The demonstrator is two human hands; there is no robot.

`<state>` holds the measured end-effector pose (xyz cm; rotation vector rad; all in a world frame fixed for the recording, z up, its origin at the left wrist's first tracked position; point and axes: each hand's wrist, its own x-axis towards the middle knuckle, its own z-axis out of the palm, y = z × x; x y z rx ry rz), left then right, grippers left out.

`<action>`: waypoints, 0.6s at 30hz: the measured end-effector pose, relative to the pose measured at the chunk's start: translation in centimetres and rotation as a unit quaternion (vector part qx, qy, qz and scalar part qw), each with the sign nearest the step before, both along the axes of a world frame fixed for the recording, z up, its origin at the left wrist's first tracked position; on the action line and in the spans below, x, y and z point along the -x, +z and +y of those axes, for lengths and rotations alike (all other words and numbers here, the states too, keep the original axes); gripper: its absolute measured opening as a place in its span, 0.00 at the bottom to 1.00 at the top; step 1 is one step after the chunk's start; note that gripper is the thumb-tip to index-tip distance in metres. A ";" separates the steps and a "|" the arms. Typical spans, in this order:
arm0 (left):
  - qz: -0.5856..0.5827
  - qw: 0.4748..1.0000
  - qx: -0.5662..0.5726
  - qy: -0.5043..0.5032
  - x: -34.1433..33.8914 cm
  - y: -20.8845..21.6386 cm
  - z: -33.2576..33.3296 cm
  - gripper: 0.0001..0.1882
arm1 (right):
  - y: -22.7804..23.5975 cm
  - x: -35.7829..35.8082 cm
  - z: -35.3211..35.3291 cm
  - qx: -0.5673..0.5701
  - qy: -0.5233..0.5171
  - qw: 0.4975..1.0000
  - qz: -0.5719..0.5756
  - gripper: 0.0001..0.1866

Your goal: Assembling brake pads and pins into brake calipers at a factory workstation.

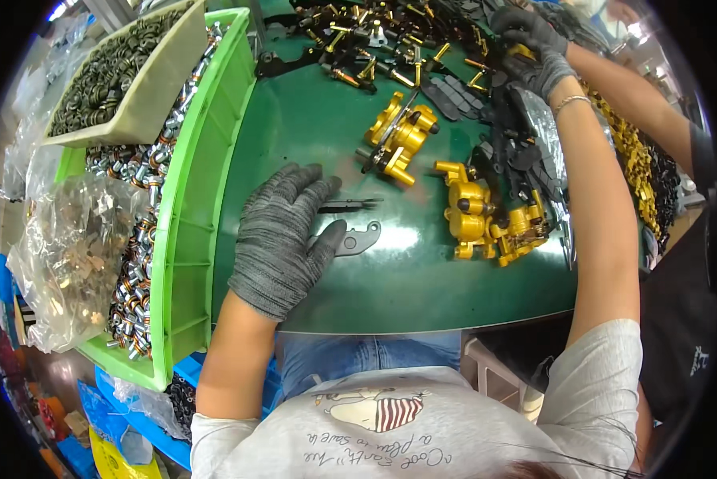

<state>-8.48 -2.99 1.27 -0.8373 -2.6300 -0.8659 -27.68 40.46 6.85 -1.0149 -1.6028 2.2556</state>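
My left hand (282,235), in a grey knitted glove, lies on the green table with its thumb apart from its fingers. Beside the thumb is a flat grey metal bracket (362,239) with holes, partly under the hand. A thin dark piece (350,205) sticks out from beneath the fingers. My right hand (551,73), also gloved, reaches to the far right among dark parts; its fingers are largely hidden. Close by is another person's gloved hand (526,28), with a bit of gold metal between the two. Gold brake calipers (406,132) stand mid-table, and more gold calipers (470,211) lie to the right.
At the left, a green crate (184,239) holds many small metal fittings, a cream bin (147,100) of dark rings and a clear plastic bag (75,255). Bolts and black brackets (374,40) pile up at the far side. Dark brake pads (452,97) lie near the calipers.
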 end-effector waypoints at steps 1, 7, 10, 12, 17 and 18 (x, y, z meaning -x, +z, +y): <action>0.006 1.000 0.004 -0.001 0.0 0.0 -0.1 0.19 | -0.2 -0.4 -1.0 0.001 0.002 1.000 -0.006 0.13; -0.006 0.999 -0.012 0.030 0.2 -1.3 -0.6 0.15 | 1.0 -10.0 -16.8 -0.594 0.460 0.626 0.211 0.21; -0.012 0.998 -0.014 0.061 0.3 -0.9 -0.4 0.13 | 0.0 -9.7 -17.3 -0.661 0.507 0.480 0.276 0.22; 0.000 0.996 -0.006 0.088 0.3 -1.0 -0.4 0.13 | 0.1 -8.9 -17.5 -0.692 0.558 0.407 0.211 0.21; 0.006 0.991 -0.027 0.128 0.7 -2.2 -0.9 0.13 | 1.5 -10.3 -18.2 -0.780 0.508 0.365 0.036 0.19; 0.007 0.991 -0.024 0.130 0.6 -2.2 -1.1 0.13 | 1.9 -11.2 -18.3 -0.813 0.470 0.341 0.049 0.15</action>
